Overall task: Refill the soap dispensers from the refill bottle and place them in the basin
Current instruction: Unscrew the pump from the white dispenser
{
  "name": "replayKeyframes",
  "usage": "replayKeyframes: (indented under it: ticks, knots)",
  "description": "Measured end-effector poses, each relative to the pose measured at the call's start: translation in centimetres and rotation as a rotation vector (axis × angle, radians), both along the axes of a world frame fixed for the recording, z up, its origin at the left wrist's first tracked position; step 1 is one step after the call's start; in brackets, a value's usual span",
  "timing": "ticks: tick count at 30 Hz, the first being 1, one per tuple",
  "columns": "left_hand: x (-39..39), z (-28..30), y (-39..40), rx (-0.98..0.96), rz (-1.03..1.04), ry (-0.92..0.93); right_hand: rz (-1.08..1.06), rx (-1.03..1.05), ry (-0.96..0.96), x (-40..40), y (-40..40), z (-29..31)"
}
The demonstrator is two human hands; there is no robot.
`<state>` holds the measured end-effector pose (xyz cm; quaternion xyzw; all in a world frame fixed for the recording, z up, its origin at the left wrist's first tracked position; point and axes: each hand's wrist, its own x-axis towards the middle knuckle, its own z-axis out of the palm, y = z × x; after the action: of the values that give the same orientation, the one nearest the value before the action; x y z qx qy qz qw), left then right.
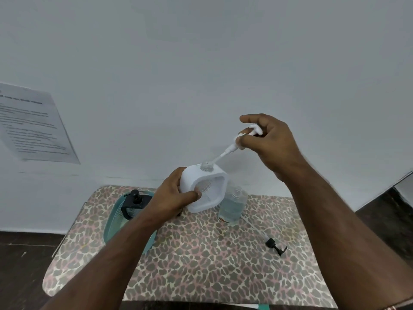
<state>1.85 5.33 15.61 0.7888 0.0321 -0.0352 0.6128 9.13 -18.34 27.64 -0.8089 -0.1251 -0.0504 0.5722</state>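
Both forearms reach over the desk [201, 265]. My left hand [172, 198] grips the white dispenser [204, 189], tilted, neck up toward the wall. My right hand [268, 142] pinches the white pump [245, 137], its tube slanting down-left into the neck. Refill bottle [232, 204] stands upright just beside the dispenser.

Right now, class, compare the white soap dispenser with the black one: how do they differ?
The white dispenser is gripped by the left hand above the table; the black dispenser stands in the teal basin. The white dispenser's pump is out, held by the right hand, only its tube tip at the neck; the black dispenser's pump is fitted. Both have a clear, textured window.
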Motion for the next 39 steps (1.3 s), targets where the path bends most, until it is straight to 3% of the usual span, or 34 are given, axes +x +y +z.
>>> replayKeyframes:
  ticks: [8, 20, 25, 29, 32, 39]
  knots:
    - [0.2, 0.0, -0.2, 0.015, 0.019, -0.001, -0.029, -0.014, -0.031, -0.3, -0.4, -0.4]
    - [0.7, -0.8, 0.6, 0.028, 0.074, -0.032, -0.062, 0.173, 0.051, 0.0, -1.4, -2.1]
    - [0.2, -1.8, 0.8, -0.033, 0.122, -0.030, -0.063, 0.444, 0.279, -0.2, -1.6, -4.9]
    - [-0.3, -4.0, 1.5, -0.109, 0.198, 0.013, -0.083, 0.471, 0.481, -1.8, -1.3, -11.3]
    - [-0.8, -6.4, 1.7, -0.126, 0.237, 0.070, -0.156, 0.382, 0.569, -3.5, -0.7, -17.4]
    - [-2.6, -11.5, 0.6, -0.129, 0.232, 0.194, -0.188, -0.228, 0.636, -6.8, 0.8, -28.8]
